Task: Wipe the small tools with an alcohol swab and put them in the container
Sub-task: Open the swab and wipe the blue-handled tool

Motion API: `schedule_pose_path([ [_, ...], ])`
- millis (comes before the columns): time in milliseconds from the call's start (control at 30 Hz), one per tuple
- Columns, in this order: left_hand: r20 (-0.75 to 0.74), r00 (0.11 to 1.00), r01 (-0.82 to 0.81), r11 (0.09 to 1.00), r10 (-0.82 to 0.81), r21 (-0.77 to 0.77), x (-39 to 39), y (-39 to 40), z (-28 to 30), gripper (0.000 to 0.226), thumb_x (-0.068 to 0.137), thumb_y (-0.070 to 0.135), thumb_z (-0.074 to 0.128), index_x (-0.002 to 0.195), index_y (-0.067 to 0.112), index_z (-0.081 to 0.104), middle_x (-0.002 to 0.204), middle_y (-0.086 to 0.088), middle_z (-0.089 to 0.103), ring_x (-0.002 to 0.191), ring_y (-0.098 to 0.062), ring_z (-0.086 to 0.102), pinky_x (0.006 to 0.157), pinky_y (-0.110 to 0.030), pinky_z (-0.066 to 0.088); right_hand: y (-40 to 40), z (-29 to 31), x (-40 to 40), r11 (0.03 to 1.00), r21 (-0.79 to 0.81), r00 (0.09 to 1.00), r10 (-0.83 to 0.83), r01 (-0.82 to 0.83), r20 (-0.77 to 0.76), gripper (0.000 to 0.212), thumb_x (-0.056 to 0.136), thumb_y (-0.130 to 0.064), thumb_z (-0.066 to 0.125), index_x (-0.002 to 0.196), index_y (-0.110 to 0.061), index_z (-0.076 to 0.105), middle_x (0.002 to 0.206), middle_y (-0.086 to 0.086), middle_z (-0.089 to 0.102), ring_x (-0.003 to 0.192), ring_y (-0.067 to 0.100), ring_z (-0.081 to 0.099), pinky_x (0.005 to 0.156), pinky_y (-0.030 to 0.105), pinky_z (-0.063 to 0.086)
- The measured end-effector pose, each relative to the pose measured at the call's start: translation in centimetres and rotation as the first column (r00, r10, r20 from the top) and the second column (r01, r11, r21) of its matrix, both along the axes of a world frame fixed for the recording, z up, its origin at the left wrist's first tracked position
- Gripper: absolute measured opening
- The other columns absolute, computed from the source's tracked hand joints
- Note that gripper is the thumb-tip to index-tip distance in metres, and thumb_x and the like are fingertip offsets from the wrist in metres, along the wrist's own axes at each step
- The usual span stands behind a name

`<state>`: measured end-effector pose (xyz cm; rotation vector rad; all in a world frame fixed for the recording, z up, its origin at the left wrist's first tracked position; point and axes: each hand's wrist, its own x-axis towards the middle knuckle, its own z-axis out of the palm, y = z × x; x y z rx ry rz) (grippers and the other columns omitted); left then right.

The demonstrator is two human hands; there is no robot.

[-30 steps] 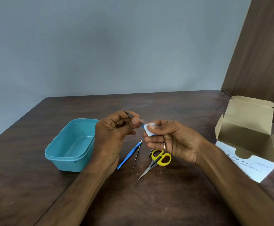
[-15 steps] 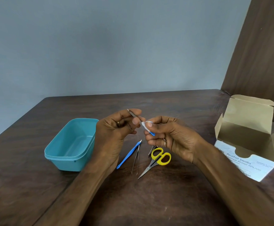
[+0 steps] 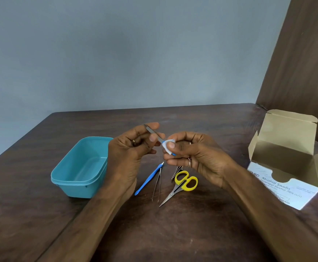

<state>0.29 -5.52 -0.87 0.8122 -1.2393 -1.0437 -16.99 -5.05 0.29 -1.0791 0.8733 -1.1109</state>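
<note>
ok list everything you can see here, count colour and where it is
tool in hand: 1, metal with blue end, held above the table between both hands
swab: 1, white, wrapped round the tool's blue end
tub: 1, teal, on the table at left, nothing seen inside
blue tool: 1, on the table right of the tub
tweezers: 1, metal, beside the blue tool
scissors: 1, yellow handles, right of the tweezers
metal pieces: count unclear, under the right hand
box: 1, white and brown, open, at right
table: 1, dark wood
left hand: grips the tool
right hand: pinches the swab
</note>
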Motion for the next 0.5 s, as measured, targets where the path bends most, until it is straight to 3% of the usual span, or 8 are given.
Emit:
schedule_pose_path([
  [233,-0.060,0.997,-0.040,0.997,0.045,0.072,-0.09,-0.09,-0.06,0.028,0.080,0.014,0.068,0.107,0.015,0.073,0.098,-0.010,0.077,0.095,-0.028,0.072,0.086,-0.045,0.056,-0.39,-0.33,-0.24,0.999,-0.024,0.999,0.043,-0.043,-0.005,0.030,0.077,0.013,0.067,0.101,-0.004,0.071,0.098,0.020,0.076,0.091,0.034,0.076,0.080,0.038,0.063],
  [367,-0.066,0.994,-0.085,0.994,0.090,0.073,-0.21,-0.16,-0.12,0.022,0.086,0.009,0.067,0.107,0.012,0.073,0.095,-0.010,0.077,0.095,-0.027,0.072,0.077,-0.038,0.055,-0.75,-0.57,-0.27,0.999,-0.041,0.996,0.018,-0.022,-0.091,0.027,0.081,0.011,0.068,0.104,-0.004,0.071,0.095,0.018,0.077,0.093,0.034,0.075,0.079,0.037,0.063],
  [500,-0.026,0.988,-0.150,0.989,0.150,0.012,-0.21,-0.18,-0.01,0.020,0.089,0.009,0.065,0.106,0.015,0.073,0.083,-0.005,0.076,0.082,-0.018,0.072,0.068,-0.029,0.058,-0.96,-0.89,-0.60,0.996,-0.068,0.981,-0.076,0.065,-0.179,0.017,0.085,0.005,0.070,0.098,-0.006,0.072,0.095,0.017,0.077,0.090,0.031,0.076,0.075,0.032,0.063],
])
